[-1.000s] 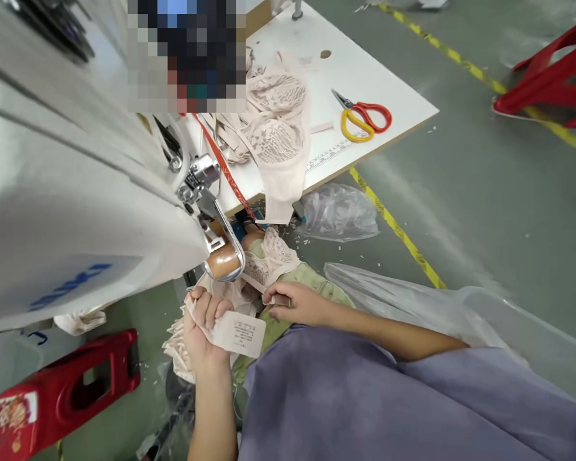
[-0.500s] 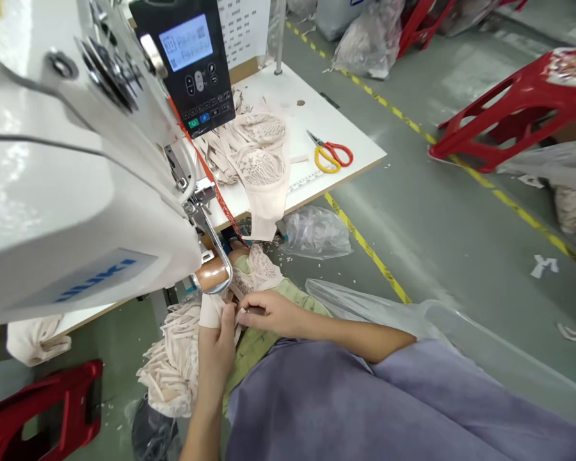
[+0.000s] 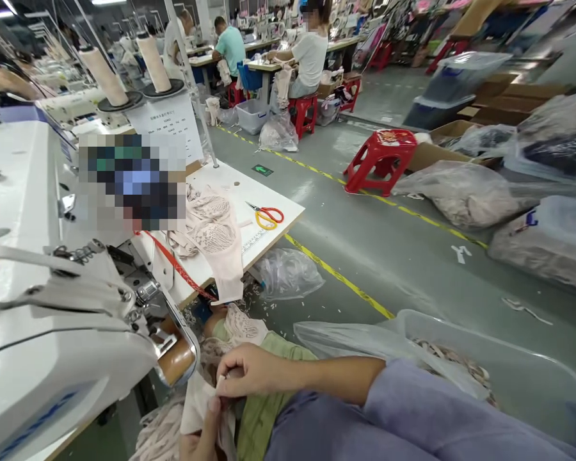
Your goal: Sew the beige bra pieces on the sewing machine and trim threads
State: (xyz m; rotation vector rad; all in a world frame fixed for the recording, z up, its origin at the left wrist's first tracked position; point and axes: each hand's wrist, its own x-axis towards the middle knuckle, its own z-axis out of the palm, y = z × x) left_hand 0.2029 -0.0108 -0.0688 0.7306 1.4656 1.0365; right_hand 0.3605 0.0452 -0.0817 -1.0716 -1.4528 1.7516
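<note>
Low in front of the sewing machine (image 3: 24,365), both hands are on a pale beige lace bra (image 3: 244,326) that lies partly over my lap. My left hand (image 3: 202,438), cut off by the bottom edge, has its thumb pressed on the plain band fabric. My right hand (image 3: 256,371) pinches the edge of the same fabric beside that thumb, the two hands nearly touching. The machine's metal arm and tan cylinder (image 3: 176,352) stand just left of and above the hands. Beneath the left hand is a heap of beige pieces (image 3: 158,429).
On the white table (image 3: 264,246) are another lace bra (image 3: 218,237) and red-and-yellow scissors (image 3: 267,218). A red ribbon (image 3: 173,259) hangs from the machine. A clear plastic bin (image 3: 499,346) stands at my right. Beyond are a red stool (image 3: 381,160), bagged goods and seated co-workers.
My view has tilted up, so more of the room shows and the hands sit lower in the picture. Both hands still hold the bra, close together.
</note>
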